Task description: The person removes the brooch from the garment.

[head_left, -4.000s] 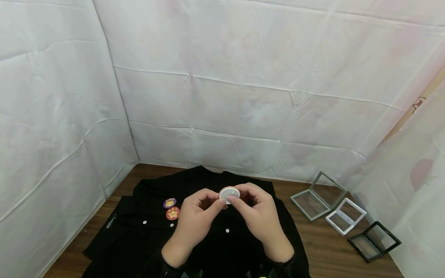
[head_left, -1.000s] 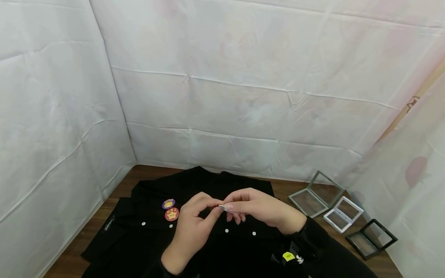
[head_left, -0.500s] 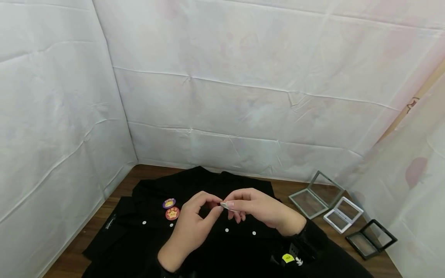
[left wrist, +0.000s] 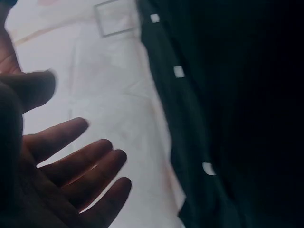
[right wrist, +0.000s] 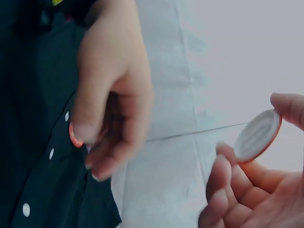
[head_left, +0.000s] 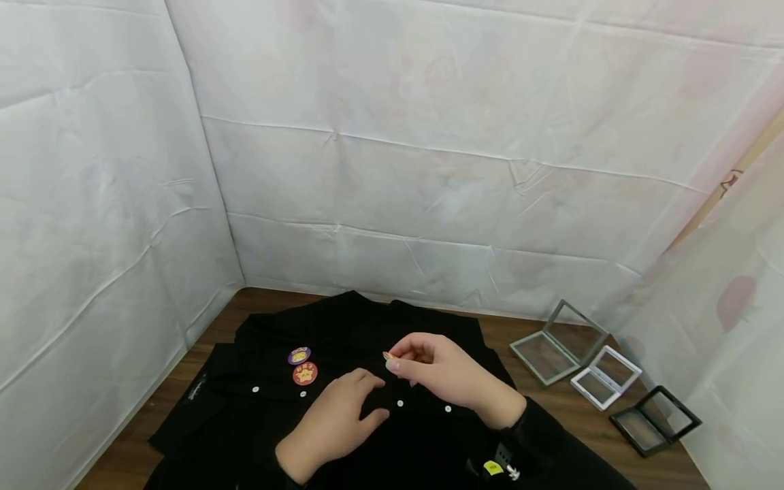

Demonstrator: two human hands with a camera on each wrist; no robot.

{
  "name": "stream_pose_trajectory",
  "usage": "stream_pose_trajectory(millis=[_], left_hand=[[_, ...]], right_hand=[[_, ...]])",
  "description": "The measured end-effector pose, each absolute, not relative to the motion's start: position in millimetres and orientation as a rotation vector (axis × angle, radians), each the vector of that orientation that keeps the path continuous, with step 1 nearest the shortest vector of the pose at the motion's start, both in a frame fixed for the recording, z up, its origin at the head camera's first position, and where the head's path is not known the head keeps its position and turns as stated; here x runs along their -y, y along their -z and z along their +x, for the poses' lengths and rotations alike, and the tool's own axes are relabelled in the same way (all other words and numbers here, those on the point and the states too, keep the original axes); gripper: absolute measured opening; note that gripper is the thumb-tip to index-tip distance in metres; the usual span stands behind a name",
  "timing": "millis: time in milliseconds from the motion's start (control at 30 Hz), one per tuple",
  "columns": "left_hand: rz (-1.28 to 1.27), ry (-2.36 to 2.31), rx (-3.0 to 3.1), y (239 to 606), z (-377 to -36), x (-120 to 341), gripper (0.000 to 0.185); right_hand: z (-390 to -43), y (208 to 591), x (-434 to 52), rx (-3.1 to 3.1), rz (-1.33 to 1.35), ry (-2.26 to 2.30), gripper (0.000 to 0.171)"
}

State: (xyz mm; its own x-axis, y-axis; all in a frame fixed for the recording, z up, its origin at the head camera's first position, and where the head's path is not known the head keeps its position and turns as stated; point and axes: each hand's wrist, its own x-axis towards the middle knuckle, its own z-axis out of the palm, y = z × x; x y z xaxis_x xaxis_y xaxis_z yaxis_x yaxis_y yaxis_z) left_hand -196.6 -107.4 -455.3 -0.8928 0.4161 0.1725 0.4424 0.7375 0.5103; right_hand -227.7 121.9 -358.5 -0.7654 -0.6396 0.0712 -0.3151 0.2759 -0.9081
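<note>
Above the shirt's middle, badge: a round badge [head_left: 388, 356] [right wrist: 257, 136], white back showing, pinched at the fingertips of the right hand [head_left: 441, 371].
Left hand [head_left: 339, 416]: fingers straight, holding nothing, low over the black shirt [head_left: 257, 415] at the badge's 7 o'clock.
Shirt: two badges [head_left: 302, 365] pinned at 9 o'clock.
Cases, 3 o'clock: grey case [head_left: 560, 342], white case [head_left: 606, 378], black case [head_left: 657, 421], all lying open on the wooden table [head_left: 576, 425]; nothing seen inside.
</note>
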Motion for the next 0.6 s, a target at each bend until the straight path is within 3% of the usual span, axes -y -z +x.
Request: stream_pose_trajectory(millis=[233,433,600], left_hand=[[-0.671,0.48,3.019,477.9,-195.9,129.2,0.059],[-0.54,0.433,3.087,491.5,-206.6,170.6,0.089],[-0.511,0.504,3.21,497.0,-216.3,203.0,0.094]], right_hand=[[-227.0,375.3,-123.5,-2.612,-0.885,1.322,0.029],[-227.2,386.0,-127.5,-2.718,-0.868,1.258,0.035],[-225.6,395.2,-131.8,-2.725,-0.817,1.249,0.036]])
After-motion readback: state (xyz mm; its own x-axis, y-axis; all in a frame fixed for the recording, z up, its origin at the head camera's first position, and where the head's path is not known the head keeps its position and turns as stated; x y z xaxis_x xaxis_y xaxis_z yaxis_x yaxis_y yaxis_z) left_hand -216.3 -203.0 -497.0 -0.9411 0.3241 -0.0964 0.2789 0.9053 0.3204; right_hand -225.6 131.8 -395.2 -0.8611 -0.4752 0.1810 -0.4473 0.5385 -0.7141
